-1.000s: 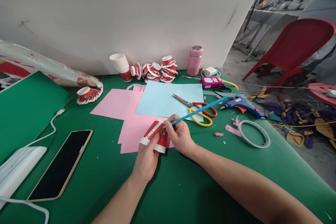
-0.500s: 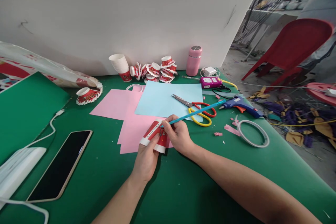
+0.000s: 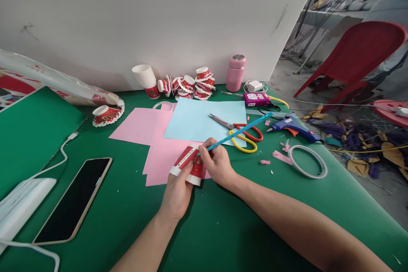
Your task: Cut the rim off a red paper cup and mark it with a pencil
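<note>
My left hand [image 3: 177,195] is closed round a red and white paper cup [image 3: 185,160], its thumb pressed on the printed side. The cup lies tilted above pink paper [image 3: 156,165]. In a writing grip, my right hand [image 3: 217,163] holds a long blue pencil [image 3: 237,133], whose lower tip meets the cup's printed side. Its upper end points to the back right, over the scissors [image 3: 237,129] with red and yellow handles. Beneath those scissors is a light blue sheet [image 3: 197,117]. Where the cup's far side rests is hidden.
Along the wall stand stacked paper cups [image 3: 145,80], fringed cut cups [image 3: 188,84] and a pink flask [image 3: 236,73]. On the right lie a blue glue gun [image 3: 293,126], a tape roll [image 3: 322,168] and a purple box [image 3: 256,99]. A phone [image 3: 75,199] is on the left.
The pencil has shifted slightly, its tip moving right across the cup and its upper end lifting a little. Both hands keep their hold.
</note>
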Tool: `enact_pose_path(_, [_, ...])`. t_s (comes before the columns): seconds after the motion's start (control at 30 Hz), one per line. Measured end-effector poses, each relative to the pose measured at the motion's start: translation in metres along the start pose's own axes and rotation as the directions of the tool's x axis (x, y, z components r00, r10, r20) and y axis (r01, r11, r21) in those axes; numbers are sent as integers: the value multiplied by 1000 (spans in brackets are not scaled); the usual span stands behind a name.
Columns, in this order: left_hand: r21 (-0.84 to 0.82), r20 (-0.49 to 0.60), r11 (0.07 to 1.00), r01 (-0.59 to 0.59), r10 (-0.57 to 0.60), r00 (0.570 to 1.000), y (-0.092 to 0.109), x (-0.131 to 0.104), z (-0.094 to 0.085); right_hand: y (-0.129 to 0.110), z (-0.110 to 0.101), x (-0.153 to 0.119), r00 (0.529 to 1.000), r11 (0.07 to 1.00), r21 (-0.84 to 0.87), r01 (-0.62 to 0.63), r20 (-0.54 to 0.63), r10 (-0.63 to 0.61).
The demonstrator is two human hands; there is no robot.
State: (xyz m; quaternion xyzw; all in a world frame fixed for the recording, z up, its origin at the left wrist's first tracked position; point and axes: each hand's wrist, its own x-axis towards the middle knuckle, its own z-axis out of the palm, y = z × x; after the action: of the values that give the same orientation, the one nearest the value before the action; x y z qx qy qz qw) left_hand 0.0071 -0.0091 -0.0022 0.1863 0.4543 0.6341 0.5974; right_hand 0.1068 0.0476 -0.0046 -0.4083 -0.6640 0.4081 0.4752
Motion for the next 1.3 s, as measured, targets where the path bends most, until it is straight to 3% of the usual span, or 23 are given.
enact_pose_path(0.13, [-45, -21, 999, 9, -10, 1000, 2, 1, 2, 3, 0, 1, 1000, 996, 93, -13, 0, 13])
enact_pose_path(0.33, [-185, -84, 981, 51, -67, 994, 6, 2, 2, 9, -1, 9, 982, 931, 363, 38, -185, 32])
enact_pose_path(0.47, [-247, -30, 963, 107, -118, 993, 10, 1, 2, 8, -3, 10, 973, 946, 322, 41, -226, 34])
enact_pose_path(0.53, [-266, -13, 955, 134, -143, 990, 12, 1, 2, 7, -4, 8, 983, 953, 300, 44, -181, 12])
enact_pose_path(0.7, [-283, 31, 949, 138, -135, 990, 14, 3, 0, 9, -2, 2, 996, 899, 434, -58, 92, 20])
enact_pose_path(0.9, [-167, 83, 985, 34, -20, 996, 10, -3, 2, 7, -1, 1, 994, 928, 358, -101, 76, 79])
enact_pose_path(1.03, [-108, 18, 994, 3, -1, 1000, 8, -6, 5, 9, -1, 3, 995, 933, 353, -75, 83, 49])
enact_pose_path(1.3, [-157, -171, 988, 14, -41, 984, 13, -4, 4, 10, -3, 13, 990, 924, 381, -20, -124, 72])
